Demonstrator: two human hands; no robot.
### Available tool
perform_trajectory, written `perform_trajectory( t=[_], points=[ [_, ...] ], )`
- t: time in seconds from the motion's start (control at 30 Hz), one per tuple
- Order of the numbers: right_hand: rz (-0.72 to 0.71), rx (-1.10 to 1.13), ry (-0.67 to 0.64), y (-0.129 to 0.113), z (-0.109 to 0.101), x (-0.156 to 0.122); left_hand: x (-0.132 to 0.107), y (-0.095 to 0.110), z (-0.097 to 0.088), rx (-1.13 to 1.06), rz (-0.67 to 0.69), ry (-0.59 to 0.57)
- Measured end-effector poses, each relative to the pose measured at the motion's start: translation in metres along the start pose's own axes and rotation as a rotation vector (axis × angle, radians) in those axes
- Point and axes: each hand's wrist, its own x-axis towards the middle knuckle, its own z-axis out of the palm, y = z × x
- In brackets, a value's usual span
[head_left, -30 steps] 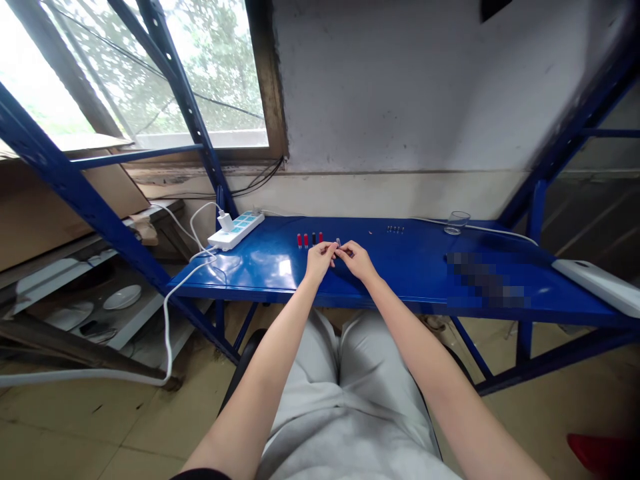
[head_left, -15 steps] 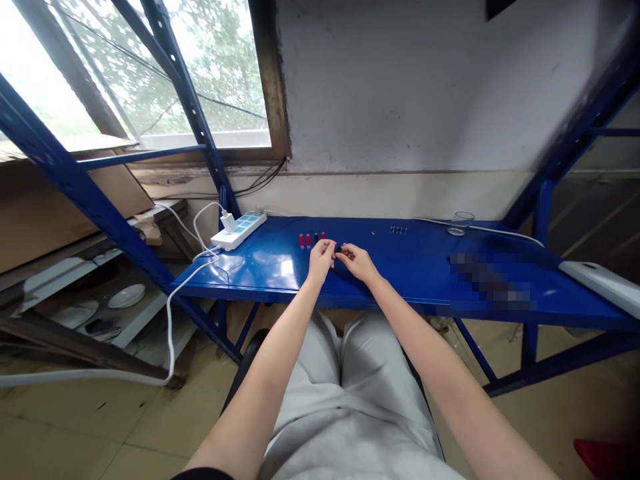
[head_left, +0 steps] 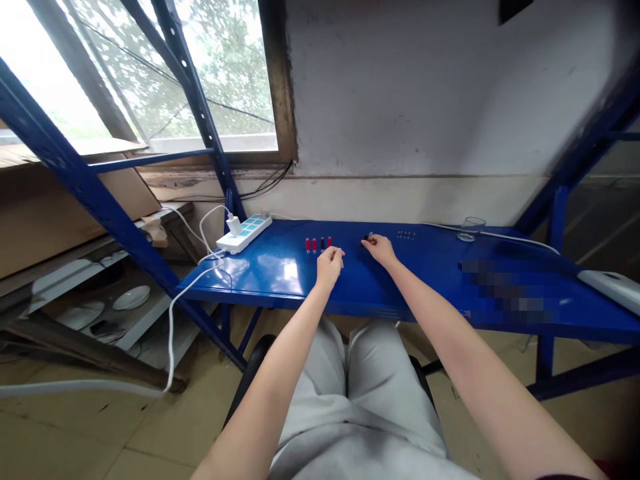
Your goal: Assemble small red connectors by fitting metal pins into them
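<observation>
My left hand [head_left: 329, 267] is closed in a pinch just above the blue table, in front of a short row of small pieces. What its fingertips hold, if anything, is too small to make out. Red pieces [head_left: 308, 246] with pale lower ends and one black piece [head_left: 323, 244] stand upright in that row. Farther right, my right hand [head_left: 380, 251] is closed on a small black piece [head_left: 365, 240] at the tabletop. Beyond this hand lie several tiny metal pieces [head_left: 406, 235] in rows.
The blue table [head_left: 270, 267] carries a white power strip [head_left: 245, 233] with a plugged-in cable at left. A clear glass [head_left: 471, 229] stands at the back right, near a blurred-out dark object [head_left: 505, 287]. A white device [head_left: 613, 290] sits at the right end.
My hands have come apart. The right hand has moved right with the black piece, while the left has stayed near the row, slightly lower. The whole view has shifted a little.
</observation>
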Motion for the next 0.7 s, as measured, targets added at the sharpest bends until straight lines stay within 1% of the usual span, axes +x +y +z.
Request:
perform_trajectory(
  t=[0.1, 0.23, 0.53, 0.7],
  points=[
    [0.033, -0.088, -0.019, 0.007, 0.002, 0.012, 0.0, 0.0, -0.001, 0.03, 0.002, -0.01],
    [0.053, -0.153, -0.002, 0.009, 0.006, 0.02, 0.001, 0.0, -0.001, 0.044, -0.009, -0.029],
    [0.146, -0.236, -0.003, 0.001, 0.007, 0.02, 0.001, -0.002, 0.0, 0.069, 0.001, -0.032],
    [0.166, -0.253, -0.002, 0.003, 0.007, 0.022, 0.001, -0.002, 0.0, 0.08, -0.009, -0.034]
  ],
)
